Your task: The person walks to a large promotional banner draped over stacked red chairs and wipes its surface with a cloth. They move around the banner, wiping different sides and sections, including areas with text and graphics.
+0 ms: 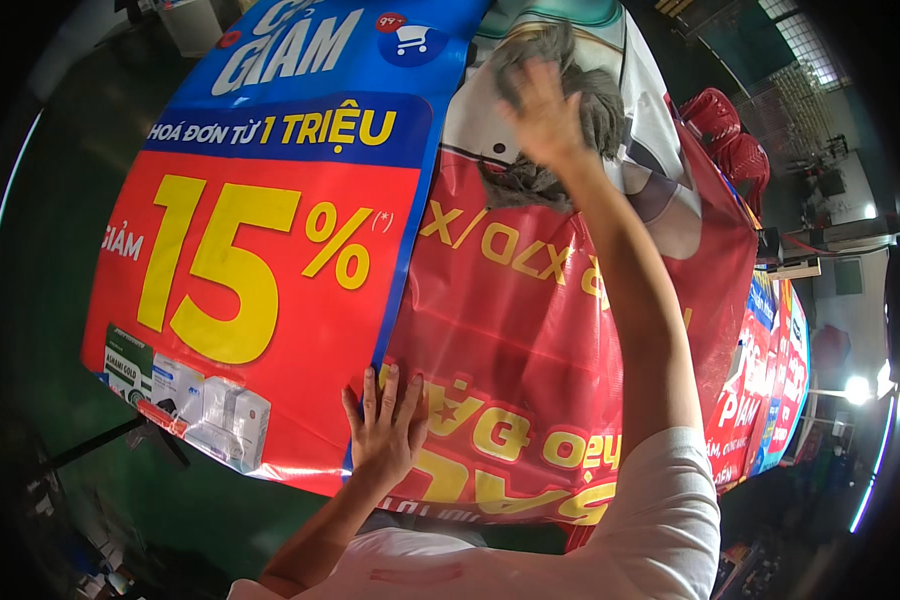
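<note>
My left hand (388,425) lies flat with its fingers apart, near the front edge of a printed banner sheet. It rests across the seam between a red and blue sheet (370,185) on the left and a glossy dark red sheet (510,310) on the right, whose print is upside down. Far forward, my right arm is stretched out. My right hand (550,120) presses, fingers spread, on a crumpled grey cloth (598,105) lying on the red sheet's pale printed area. Slight blur softens the right hand. Wrinkles cross the red sheet below the cloth.
More printed sheets (770,370) hang at the right, beyond the red sheet's edge. Shiny red bundled material (720,130) sits at the far right. A dark bar (95,445) sticks out under the left sheet's near corner. Bright lamps (858,388) shine at the right.
</note>
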